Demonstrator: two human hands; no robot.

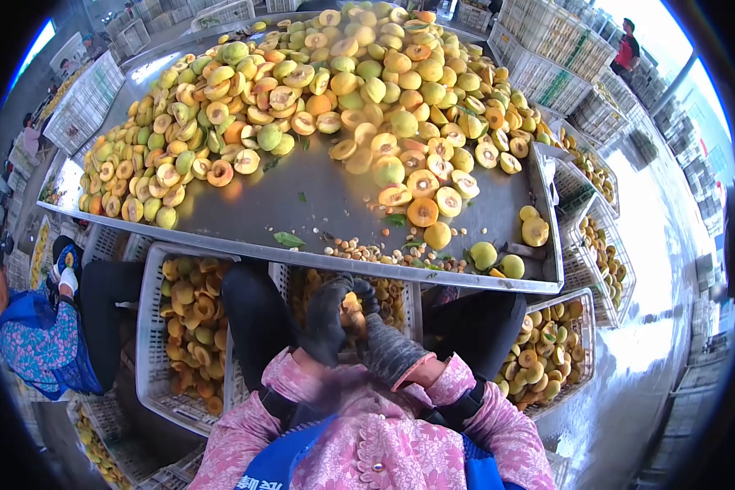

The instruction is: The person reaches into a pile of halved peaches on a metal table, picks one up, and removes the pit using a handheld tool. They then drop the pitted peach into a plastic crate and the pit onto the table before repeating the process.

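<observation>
Both of my hands wear dark gloves and meet above a crate between my knees. My left hand [323,325] is closed around a yellow-orange peach piece [351,304]. My right hand [387,346], in a grey knitted glove, presses against the same piece from the other side with curled fingers. Whether a tool is in that hand is hidden. Beneath them, a crate of peach halves [392,300] shows partly. Just beyond stands the metal table [278,192], heaped with halved and whole peaches [335,77].
Loose pits [367,251] and leaves lie along the table's raised front edge. Crates of peach halves stand at my left [192,327] and right [547,351]. A co-worker in a blue apron [45,343] sits at far left. Stacked crates [551,49] rise behind on the right.
</observation>
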